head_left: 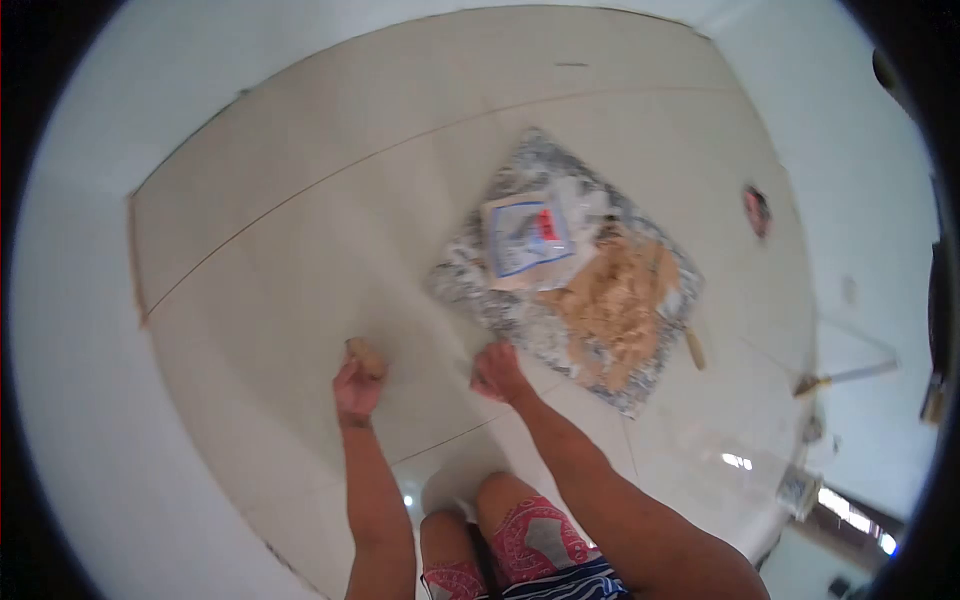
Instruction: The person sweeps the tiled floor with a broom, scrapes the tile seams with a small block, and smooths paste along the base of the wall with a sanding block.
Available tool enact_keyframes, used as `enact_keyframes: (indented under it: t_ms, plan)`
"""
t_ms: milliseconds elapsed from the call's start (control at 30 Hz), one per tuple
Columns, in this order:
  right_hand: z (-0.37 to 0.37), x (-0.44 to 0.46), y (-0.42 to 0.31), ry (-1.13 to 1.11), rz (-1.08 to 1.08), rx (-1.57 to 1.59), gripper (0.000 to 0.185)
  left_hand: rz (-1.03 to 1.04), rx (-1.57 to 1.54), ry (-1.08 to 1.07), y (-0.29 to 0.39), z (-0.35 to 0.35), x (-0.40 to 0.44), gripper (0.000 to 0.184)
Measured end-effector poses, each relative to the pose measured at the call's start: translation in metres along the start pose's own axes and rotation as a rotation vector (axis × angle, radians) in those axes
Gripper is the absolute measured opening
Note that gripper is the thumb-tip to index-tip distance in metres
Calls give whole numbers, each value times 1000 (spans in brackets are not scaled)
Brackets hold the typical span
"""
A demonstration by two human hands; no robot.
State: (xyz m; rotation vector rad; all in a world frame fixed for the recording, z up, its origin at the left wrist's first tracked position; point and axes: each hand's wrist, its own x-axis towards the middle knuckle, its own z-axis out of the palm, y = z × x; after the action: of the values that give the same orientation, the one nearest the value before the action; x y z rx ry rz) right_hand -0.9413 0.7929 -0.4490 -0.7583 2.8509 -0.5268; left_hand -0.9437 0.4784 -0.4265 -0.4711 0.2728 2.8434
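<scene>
My left hand (356, 396) is closed around a small tan lump (368, 358), held over the pale tiled floor; its exact kind is blurred. Fingers curled, my right hand (498, 374) is low by the near-left edge of a grey-and-white marbled square board (462, 272); whatever it grips, if anything, is hidden. On the board, a crumbly tan heap (615, 300) spreads over the right part. Left of the heap lies a plastic packet (525, 240) with a blue border and a red patch. A tool with a wooden handle (695, 349) sticks out from the board's right edge.
Light floor tiles (270, 310) with brown joints surround the board, bounded by white walls (80, 260). A dark pinkish item (757, 212) lies at the right. A long-handled brush-like tool (845, 378) and a small whitish container (798, 492) are near the right wall.
</scene>
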Motion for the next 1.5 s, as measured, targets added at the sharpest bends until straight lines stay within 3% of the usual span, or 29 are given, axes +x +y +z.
enact_keyframes:
  t_ms: [33, 100, 167, 233, 267, 333, 433, 600, 667, 867, 1200, 1400, 1500]
  plan:
    - [1, 10, -12, 20, 51, -15, 38, 129, 41, 167, -5, 18, -14, 43]
    - [-1, 42, -41, 119, 23, 78, 37, 266, 135, 291, 2, 38, -42, 41]
    - [2, 83, -74, 199, 130, 144, 30, 362, 167, 358, 19, 39, -63, 39]
    - [19, 124, -98, 335, 368, 143, 25, 417, 201, 415, 41, 38, -65, 38]
    - [26, 146, -109, 319, 351, 163, 25, 471, 209, 388, 55, 42, -60, 37]
    - [37, 172, -125, 534, 719, 60, 24, 530, 180, 350, 84, 35, -47, 36]
    - [42, 178, -129, 472, 739, -48, 24, 598, 244, 264, 131, 30, -12, 44]
    - [44, 185, -130, 390, 772, -108, 26, 593, 674, 437, 216, 30, 58, 33]
    - [46, 185, -134, 363, 793, -147, 27, 573, 1540, 699, 243, 40, 80, 27]
    - [45, 189, -133, 276, 832, -167, 30, 631, 1940, 667, 286, 55, 129, 26]
    - [48, 189, -131, 255, 847, -151, 31, 568, 2243, 552, 305, 61, 153, 27]
    - [51, 189, -129, 275, 826, -182, 29, 581, 2383, 582, 298, 56, 162, 27]
    - [52, 188, -128, 303, 812, -203, 29, 487, 2403, 659, 284, 63, 153, 30]
